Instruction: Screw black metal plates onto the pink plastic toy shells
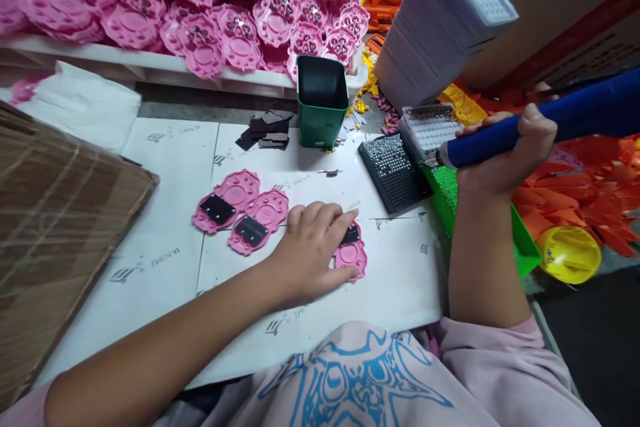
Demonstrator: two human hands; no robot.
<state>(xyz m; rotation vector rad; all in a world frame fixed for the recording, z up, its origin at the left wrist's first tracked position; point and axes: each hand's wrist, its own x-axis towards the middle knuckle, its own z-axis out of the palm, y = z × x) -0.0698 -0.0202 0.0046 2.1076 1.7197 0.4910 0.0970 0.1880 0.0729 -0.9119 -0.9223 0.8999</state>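
My left hand [315, 247] lies over a pink plastic casing [351, 255] on the white table. Its thumb and index finger span the near and far ends of that part, which has a black cover plate [352, 235] partly under my fingers. My right hand [505, 147] is wrapped round a blue electric screwdriver [500, 137]. The driver's tip points down-left at the edge of a black screw tray [395, 170] filled with rows of silver screws. Two more pink casings [244, 190] [270, 210] with black plates lie left of my left hand.
A green bin [323, 117] stands behind, beside dark plates [267, 128] and small metal pieces [330, 173]. Pink casings fill a white crate [200, 83] at the back. A cardboard box [65, 233] flanks the left; a bright green tray [523, 247] and stacked white trays [430, 27] the right.
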